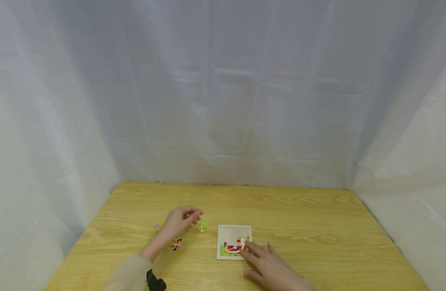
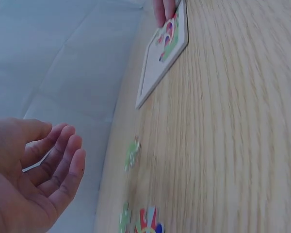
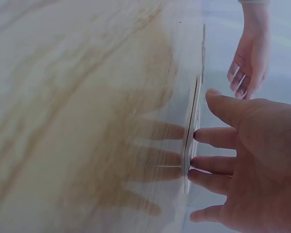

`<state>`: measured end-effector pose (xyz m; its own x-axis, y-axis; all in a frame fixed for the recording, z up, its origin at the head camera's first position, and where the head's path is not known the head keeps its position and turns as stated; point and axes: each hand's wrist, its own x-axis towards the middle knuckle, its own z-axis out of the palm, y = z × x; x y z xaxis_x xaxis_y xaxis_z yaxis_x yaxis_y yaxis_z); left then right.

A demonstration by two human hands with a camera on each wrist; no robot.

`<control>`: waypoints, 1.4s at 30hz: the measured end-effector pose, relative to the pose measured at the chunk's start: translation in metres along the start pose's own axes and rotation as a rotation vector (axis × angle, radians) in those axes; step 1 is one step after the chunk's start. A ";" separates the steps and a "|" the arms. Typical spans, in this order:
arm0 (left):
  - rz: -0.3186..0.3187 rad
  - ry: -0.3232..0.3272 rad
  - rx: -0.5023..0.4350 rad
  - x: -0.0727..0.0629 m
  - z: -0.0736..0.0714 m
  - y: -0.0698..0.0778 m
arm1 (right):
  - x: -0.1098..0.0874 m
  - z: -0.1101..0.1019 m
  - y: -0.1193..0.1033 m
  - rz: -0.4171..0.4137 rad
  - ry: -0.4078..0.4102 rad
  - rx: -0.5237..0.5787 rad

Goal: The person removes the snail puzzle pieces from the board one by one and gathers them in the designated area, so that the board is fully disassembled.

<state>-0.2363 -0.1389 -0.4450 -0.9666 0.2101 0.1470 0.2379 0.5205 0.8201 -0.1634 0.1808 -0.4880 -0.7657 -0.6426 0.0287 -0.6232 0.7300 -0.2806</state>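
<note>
My left hand (image 1: pixel 181 220) hovers over the table with loosely bent fingers; in the left wrist view nothing lies between them. Just beyond its fingertips, a green jigsaw piece (image 1: pixel 203 225) rests on the wood. My right hand (image 1: pixel 268 266) reaches over the lower right corner of a square, pale-framed puzzle board (image 1: pixel 234 229). Its extended fingertips touch the colourful pieces (image 1: pixel 233 249) fitted along the board's bottom and right side. Part of that corner is hidden beneath the fingers. The upper left of the board shows bare backing.
Left of the board lie a red and blue jigsaw piece (image 1: pixel 175 243) and a green piece with a pink spot (image 1: pixel 156 226), partly behind the left forearm. The wooden table (image 1: pixel 299 218) meets white sheeting (image 1: pixel 237 101) at the back and both sides.
</note>
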 end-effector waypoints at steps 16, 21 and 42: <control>0.066 -0.143 -0.058 0.025 0.051 0.018 | -0.003 -0.002 0.001 0.083 -0.066 0.043; 0.088 -0.202 -0.052 0.029 0.065 0.022 | -0.007 -0.005 0.002 0.112 -0.087 0.064; 0.051 -0.332 0.092 0.026 0.096 0.033 | -0.009 -0.006 0.003 0.092 -0.100 0.014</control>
<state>-0.2440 -0.0366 -0.4673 -0.8728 0.4878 -0.0136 0.3076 0.5715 0.7608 -0.1586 0.1901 -0.4837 -0.7992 -0.5938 -0.0930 -0.5486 0.7839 -0.2907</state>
